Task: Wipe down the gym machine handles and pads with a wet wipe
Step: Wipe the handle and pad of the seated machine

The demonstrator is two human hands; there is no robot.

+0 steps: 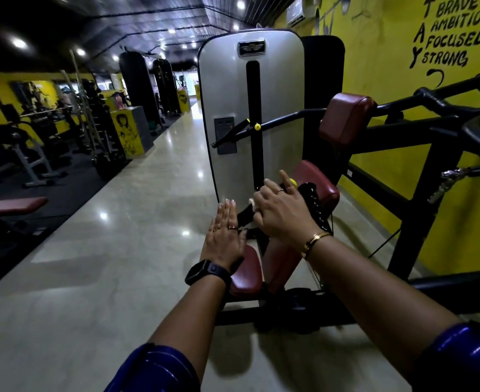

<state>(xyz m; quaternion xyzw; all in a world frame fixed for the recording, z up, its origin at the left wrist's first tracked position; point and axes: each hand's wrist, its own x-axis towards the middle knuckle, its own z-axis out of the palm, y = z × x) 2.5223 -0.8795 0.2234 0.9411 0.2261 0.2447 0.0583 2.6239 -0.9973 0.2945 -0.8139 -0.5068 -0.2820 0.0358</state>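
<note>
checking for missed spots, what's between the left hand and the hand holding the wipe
In the head view, only a short black machine bar shows between the left hand and the right hand, which grips the wet wipe.

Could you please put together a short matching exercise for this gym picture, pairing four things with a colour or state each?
Things: 1 left hand; 2 right hand; 3 wet wipe; 4 upper pad.
Descriptions: A dark red; B white, gripped by the right hand; C fingers straight, black watch at its wrist; D gold bracelet at its wrist.
Pairs: 1-C; 2-D; 3-B; 4-A.
</note>
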